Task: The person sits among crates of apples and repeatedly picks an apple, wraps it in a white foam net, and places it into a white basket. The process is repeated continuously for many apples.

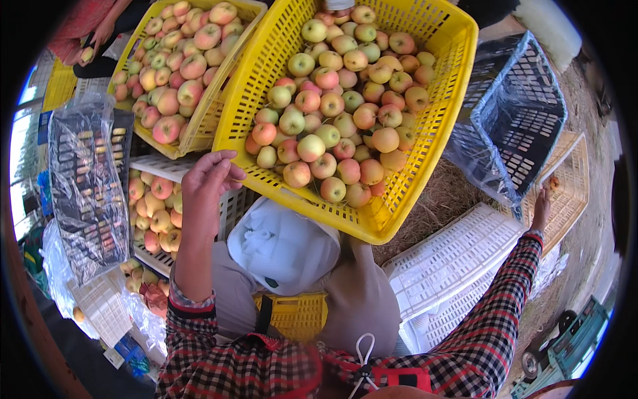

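Note:
My left hand (214, 172) is beside the near left corner of a large yellow plastic crate (381, 232) of red-and-green apples (311, 148). Its fingers are loosely curled, with nothing visible between them; whether it touches the rim is unclear. On the far right, my right hand (542, 207) reaches into a tan plastic crate (573, 212). A reddish-brown apple (554, 183) lies just beyond those fingers, and I cannot tell whether they touch it. Between my knees, below the large crate, stands a white tub (284, 249) holding white foam netting.
Another yellow crate (192, 142) of apples stands at upper left, above a white crate (154, 264) of apples. A plastic-wrapped dark crate (87, 184) is left. A blue-lined crate (478, 119) and a white crate (453, 259) stand right. Another person's hand (103, 32) is at top left.

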Demonstrator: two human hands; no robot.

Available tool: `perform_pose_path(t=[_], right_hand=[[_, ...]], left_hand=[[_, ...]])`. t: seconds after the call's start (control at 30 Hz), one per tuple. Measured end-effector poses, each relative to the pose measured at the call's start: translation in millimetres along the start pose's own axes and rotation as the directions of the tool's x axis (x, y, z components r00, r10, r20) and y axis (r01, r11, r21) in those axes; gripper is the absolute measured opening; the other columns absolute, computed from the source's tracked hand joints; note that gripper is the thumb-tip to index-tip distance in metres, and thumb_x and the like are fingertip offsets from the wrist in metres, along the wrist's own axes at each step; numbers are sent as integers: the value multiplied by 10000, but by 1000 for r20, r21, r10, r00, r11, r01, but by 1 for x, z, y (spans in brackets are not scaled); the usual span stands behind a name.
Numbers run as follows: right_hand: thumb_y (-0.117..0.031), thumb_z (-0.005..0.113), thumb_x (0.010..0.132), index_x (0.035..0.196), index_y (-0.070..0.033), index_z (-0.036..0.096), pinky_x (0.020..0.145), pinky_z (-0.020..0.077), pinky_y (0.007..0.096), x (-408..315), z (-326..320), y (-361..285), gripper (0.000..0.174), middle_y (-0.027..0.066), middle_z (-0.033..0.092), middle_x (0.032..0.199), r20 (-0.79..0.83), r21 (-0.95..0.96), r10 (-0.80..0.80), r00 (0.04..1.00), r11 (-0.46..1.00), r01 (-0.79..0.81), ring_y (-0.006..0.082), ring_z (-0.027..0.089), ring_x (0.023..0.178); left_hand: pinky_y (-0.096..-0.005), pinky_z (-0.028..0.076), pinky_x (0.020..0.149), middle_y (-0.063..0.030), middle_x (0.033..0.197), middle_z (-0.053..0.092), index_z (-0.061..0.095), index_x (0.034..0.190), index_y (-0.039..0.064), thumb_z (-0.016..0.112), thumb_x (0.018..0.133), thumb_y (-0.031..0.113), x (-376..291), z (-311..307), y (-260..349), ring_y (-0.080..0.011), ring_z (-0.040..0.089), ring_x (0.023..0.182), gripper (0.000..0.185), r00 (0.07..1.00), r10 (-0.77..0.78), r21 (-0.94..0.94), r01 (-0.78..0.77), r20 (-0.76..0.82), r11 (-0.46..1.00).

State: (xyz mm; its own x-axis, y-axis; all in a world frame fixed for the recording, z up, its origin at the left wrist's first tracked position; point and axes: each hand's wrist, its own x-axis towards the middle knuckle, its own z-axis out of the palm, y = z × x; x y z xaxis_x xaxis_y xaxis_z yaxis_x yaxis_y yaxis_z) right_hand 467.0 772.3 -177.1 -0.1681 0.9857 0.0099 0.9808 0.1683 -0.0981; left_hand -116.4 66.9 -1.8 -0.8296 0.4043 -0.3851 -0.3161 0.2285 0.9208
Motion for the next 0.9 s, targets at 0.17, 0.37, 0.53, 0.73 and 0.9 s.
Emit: perform_pose_path(t=[0.17,0.37,0.53,0.73,0.9], right_hand=[[-541,408,973,1292,-108,592,981,433,414,-30,-7,-46,568,187,627,1234,-134,120,-46,990,991,63,372,576,1166],[-248,554,984,1162,-32,664,730,524,240,-173,-107,-291,301,72,691,999,-382,637,-193,904,654,409,127,652,805],[-115,668,853,1045,-15,637,668,535,313,-286,-71,-525,219,127,680,906,-150,737,-845,514,251,628,208,686,747],[-236,672,820,1167,-83,567,872,519,410,-310,28,-723,394,138,548,1206,163,193,-887,432,458,868,335,599,1079],[-226,626,860,1206,-68,545,881,520,386,-311,82,-776,389,179,550,1218,306,76,-715,629,677,732,307,625,1079]], left_hand=[[-274,517,720,-68,855,670,633,1120,-5,538,965,107,-3,-1,16,-148,651,803,213,1000,7,-95,-6,5,995],[-284,520,730,-79,853,669,622,1146,-15,529,968,114,3,-1,48,-162,654,792,239,990,136,-220,-126,31,967],[-271,517,729,-69,852,658,626,1128,-10,538,962,115,15,8,34,-143,646,791,226,992,73,-214,-49,107,976],[-248,515,738,-57,849,664,635,1108,-7,537,970,113,11,-2,28,-118,644,798,207,984,41,-19,-38,174,999],[-244,514,742,-59,843,670,636,1106,-10,551,967,112,-2,-7,46,-110,646,799,204,966,124,-90,-106,229,990]])
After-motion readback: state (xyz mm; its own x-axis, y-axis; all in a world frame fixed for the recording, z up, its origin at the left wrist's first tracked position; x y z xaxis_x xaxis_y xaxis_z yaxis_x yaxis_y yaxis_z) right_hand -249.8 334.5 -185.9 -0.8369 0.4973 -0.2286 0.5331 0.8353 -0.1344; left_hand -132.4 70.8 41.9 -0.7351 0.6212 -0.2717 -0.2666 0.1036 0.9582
